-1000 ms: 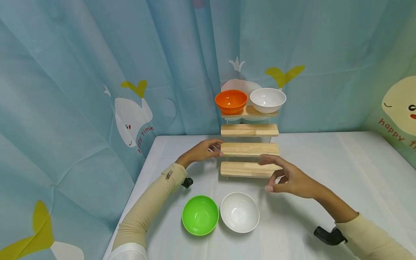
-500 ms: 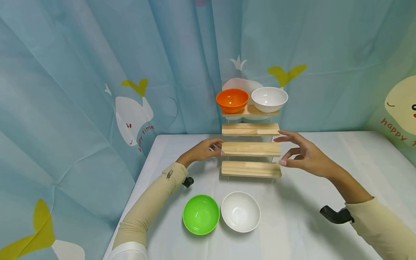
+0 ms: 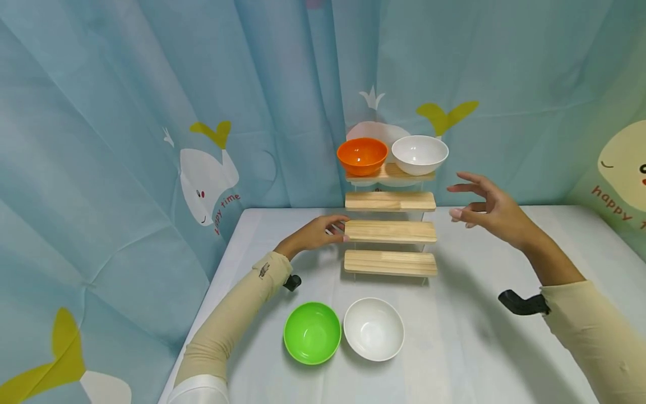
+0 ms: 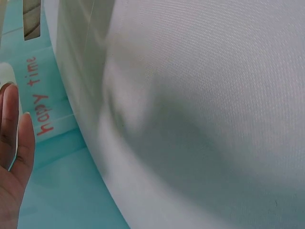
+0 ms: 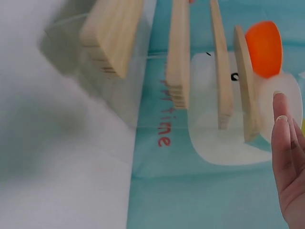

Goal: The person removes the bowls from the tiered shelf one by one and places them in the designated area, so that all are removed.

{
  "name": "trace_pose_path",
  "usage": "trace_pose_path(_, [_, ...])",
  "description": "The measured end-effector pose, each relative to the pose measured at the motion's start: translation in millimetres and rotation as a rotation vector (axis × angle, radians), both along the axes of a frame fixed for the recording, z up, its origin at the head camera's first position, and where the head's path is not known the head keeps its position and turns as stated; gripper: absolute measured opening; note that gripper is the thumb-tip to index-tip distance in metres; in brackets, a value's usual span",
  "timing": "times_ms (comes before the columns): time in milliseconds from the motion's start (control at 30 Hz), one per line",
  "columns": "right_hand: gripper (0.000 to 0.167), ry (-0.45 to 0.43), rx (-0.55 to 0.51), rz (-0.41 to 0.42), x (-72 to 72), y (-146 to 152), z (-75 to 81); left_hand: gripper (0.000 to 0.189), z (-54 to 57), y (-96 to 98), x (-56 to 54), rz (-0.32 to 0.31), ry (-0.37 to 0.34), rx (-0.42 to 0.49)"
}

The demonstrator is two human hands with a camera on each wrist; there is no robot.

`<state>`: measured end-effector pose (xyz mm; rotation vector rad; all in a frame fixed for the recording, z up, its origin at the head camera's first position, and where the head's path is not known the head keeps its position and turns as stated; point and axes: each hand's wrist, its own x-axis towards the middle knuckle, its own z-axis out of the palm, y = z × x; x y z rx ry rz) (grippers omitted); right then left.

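A stepped rack with wooden shelves and clear side panels stands at the back of the table. My left hand is at the rack's left side, its fingertips right at the end of a lower shelf; in the left wrist view its thumb and finger look fairly straight. On the top shelf sit an orange bowl and a white bowl, side by side. To the right of the rack, my right hand is raised with fingers apart, holding nothing. Its fingers overlap the white bowl in the right wrist view.
In front of the rack, a green bowl and a second white bowl stand close together on the white tabletop. A light blue printed curtain hangs behind the table and along its left side.
My right hand has moved up, back and to the right, from before the lowest shelf to the rack's right side. My left hand and the bowls have stayed put.
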<state>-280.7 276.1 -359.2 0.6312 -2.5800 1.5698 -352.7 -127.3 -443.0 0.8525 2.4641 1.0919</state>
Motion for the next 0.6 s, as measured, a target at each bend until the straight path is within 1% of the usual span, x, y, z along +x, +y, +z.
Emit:
trace_pose_path(300, [0.075, -0.019, -0.008, -0.023, -29.3, 5, 15.5, 0.057, -1.4, 0.8, -2.2, -0.008, 0.010, 0.000])
trace_pose_path(367, [0.076, -0.024, 0.000, -0.033, -35.6, 6, 19.7, 0.057, -1.4, 0.8, -1.8, -0.007, 0.015, -0.005])
trace_pose_path(600, [0.082, -0.041, 0.048, -0.080, -52.7, 3, 33.8, 0.057, 0.6, 0.3, 0.6, 0.003, -0.007, -0.001])
